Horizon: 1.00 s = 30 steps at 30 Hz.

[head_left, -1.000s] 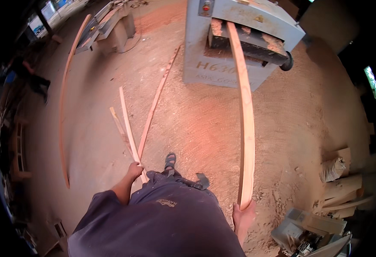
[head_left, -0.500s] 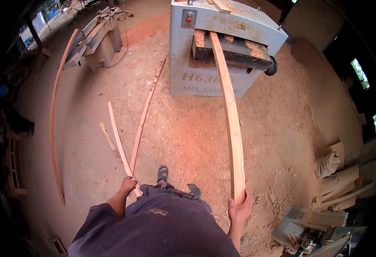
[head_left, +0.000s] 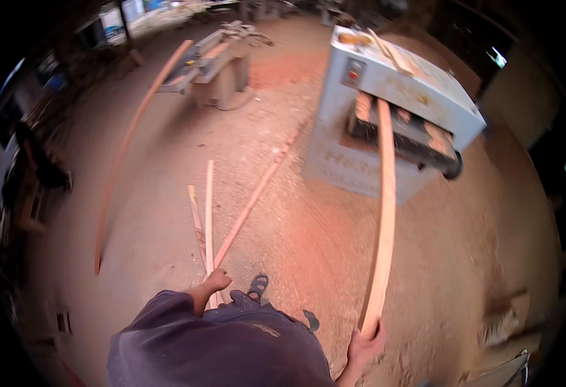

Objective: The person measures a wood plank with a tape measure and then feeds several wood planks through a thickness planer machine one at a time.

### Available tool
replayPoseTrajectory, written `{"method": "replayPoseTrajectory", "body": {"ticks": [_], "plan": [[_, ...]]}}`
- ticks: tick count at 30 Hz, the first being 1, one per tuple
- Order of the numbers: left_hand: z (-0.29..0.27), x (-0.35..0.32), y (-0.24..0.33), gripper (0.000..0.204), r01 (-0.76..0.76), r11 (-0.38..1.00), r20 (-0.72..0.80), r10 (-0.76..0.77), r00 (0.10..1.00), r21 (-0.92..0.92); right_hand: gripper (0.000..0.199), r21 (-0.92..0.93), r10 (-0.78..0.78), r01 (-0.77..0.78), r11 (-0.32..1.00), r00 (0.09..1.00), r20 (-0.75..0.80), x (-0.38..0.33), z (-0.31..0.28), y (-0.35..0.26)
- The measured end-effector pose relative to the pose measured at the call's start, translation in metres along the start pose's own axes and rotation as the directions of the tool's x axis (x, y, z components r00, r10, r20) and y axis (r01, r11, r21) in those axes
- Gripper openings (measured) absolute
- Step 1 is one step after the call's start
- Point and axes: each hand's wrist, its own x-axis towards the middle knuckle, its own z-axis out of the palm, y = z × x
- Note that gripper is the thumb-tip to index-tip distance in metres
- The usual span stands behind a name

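Board bridges right hand and machine after the view swings.
The right hand grips its near end; the far end remains at the machine's slot, so the hold seems unchanged, though any feed cannot be told. The left hand is curled beside a pale strip; whether it grips that, I cannot tell.
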Motion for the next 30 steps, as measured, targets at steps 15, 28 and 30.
{"method": "replayPoseTrajectory", "body": {"ticks": [15, 28, 30], "plan": [[-0.041, -0.029, 0.043, 0.054, 0.045, 0.998, 0.001, -0.045, 0.999, 0.043, 0.065, 0.075, -0.043, 0.041, 0.996, 0.999, 0.033, 0.048, 0.019, -0.018], [-0.033, -0.022, 0.039, 0.052, 0.093, 0.996, -0.007, -0.093, 0.996, 0.013, 0.063, 0.075, -0.05, 0.048, 0.996, 0.998, 0.029, 0.09, 0.042, -0.019], [-0.035, -0.019, 0.051, 0.052, 0.085, 0.996, -0.018, -0.084, 0.996, 0.006, 0.067, 0.057, -0.072, 0.072, 0.996, 0.997, 0.003, 0.097, 0.041, -0.02]]}}
